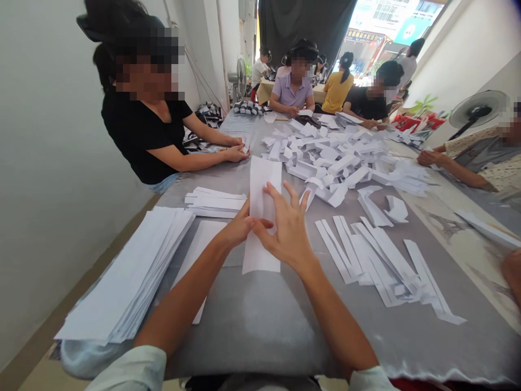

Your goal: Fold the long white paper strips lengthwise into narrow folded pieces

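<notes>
Two hands, left hand and right hand, touch one sheet; two stacks, wide stack and narrow stack, lie near; one bowl sits farther off.

A long paper sheet lies under the left hand and right hand, and the way forward is obstructed by a heap of folded white paper. Leftward passage is blocked by a row of paper strips and, nearer, a stack of white paper sheets. Rightward, loose cut strips stand in the way, though a narrow lane of grey table cover can be passed between them and the long paper sheet.
</notes>
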The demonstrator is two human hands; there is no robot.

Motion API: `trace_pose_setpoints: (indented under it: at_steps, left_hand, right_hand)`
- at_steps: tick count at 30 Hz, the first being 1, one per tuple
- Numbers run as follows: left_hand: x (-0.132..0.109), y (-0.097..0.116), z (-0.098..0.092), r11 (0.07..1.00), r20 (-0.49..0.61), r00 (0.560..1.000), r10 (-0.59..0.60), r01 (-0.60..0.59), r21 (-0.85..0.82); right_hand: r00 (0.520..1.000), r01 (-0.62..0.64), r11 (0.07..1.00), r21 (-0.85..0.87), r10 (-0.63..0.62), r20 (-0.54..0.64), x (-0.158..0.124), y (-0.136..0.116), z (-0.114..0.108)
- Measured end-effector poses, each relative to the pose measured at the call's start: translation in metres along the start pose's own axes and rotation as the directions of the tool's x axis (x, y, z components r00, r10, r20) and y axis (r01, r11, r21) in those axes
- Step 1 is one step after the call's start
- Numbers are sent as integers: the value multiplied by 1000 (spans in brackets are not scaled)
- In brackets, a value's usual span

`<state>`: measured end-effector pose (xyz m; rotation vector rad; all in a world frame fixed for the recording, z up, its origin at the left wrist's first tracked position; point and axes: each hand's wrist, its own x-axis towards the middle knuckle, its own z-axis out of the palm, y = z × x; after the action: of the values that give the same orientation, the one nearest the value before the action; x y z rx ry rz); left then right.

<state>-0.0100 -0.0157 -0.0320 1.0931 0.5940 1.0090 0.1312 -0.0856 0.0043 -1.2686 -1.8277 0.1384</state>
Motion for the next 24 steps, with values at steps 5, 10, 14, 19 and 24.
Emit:
trace_pose_setpoints:
  at_steps: [5,10,14,19,24]
  left_hand:
    - [-2,1,-2,997,73,996,-48,43,63]
    - [-7,12,9,989,242,968,-69,35,141]
    - [-7,15,12,965,323,941,-101,14,261]
    - [-7,13,13,932,381,915,-135,-13,362]
    - [-8,12,16,907,384,908,-167,-12,421]
  right_hand:
    - [973,-125,985,115,144,-178,1,5,4]
    - [888,-296,865,405,406,-218,5,19,2]
    - [851,-357,730,583,511,-120,10,28,-4]
    - [848,-352,767,536,504,-165,11,34,-8]
    - [853,-360,773,523,500,-151,13,36,-12]
